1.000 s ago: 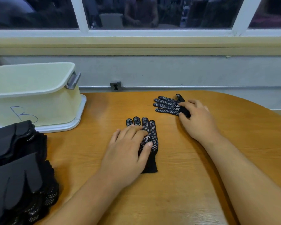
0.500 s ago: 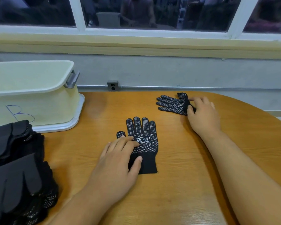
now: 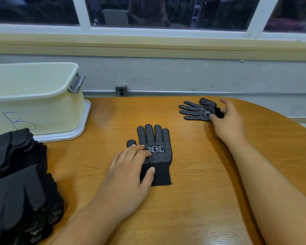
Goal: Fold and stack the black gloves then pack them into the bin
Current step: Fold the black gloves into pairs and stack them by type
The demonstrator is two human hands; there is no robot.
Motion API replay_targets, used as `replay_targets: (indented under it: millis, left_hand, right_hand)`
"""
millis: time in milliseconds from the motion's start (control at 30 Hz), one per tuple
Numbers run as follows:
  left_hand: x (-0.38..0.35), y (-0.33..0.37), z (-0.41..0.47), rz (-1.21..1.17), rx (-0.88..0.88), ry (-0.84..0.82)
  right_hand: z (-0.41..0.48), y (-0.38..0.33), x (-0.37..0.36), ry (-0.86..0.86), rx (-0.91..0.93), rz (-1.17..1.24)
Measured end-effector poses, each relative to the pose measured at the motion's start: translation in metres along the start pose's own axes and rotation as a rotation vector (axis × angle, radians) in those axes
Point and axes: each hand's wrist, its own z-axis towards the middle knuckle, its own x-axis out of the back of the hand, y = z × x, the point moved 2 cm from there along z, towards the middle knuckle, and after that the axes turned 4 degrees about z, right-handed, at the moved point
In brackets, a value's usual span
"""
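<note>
A rounded wooden table with an orange-brown grain runs up to a grey wall. On the wall, low down, sits a power outlet on a thin metal pipe that runs sideways just above the table edge. Above it are a pale yellow sill and a white-framed window, its dark glass showing dim reflections.

At the far left of the table stands a cream bin with a grey handle and a blue letter B drawn on its side; it rests on a white lid. In front of it, at the left edge, lies a pile of gloves, black, some with white dots.

In the middle a black dotted glove lies flat, fingers pointing toward the wall (a white printed label shows on its palm). The left hand rests flat on it, fingers straight across the palm side and thumb on the cuff.

Farther back and to the right, a second glove lies with its fingers pointing left. The right hand pinches its cuff between thumb and curled fingers. The two gloves lie well apart.
</note>
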Motion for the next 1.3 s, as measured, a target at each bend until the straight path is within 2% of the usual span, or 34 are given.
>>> replay_targets:
  millis: [167,233,300,500,633,900,1100,1300]
  left_hand:
    - [0.001,0.001,-0.001,-0.002,-0.005,0.000]
    - [0.001,0.002,0.000,0.002,-0.008,0.003]
    - [0.001,0.002,0.001,-0.001,-0.014,0.009]
    - [0.001,0.001,-0.001,-0.005,-0.024,-0.015]
    - [0.005,0.003,0.000,-0.027,-0.007,-0.007]
    - [0.007,0.000,0.000,0.047,0.040,-0.017]
    - [0.008,0.002,-0.001,0.048,0.054,-0.034]
    - [0.007,0.002,0.001,0.060,0.057,-0.021]
  right_hand:
    - [0.002,0.003,0.010,0.033,-0.257,0.548]
    - [0.001,-0.003,0.011,0.045,-0.285,0.753]
    - [0.000,-0.016,0.013,0.019,-0.254,0.849]
    - [-0.005,-0.085,0.013,-0.170,-0.024,0.839]
    - [-0.002,-0.131,0.000,-0.341,0.043,0.864]
    - [0.009,-0.182,-0.031,-0.468,0.171,0.863]
    - [-0.001,-0.191,-0.042,-0.500,0.260,0.820]
    - [-0.051,-0.157,-0.050,-0.608,0.252,0.705]
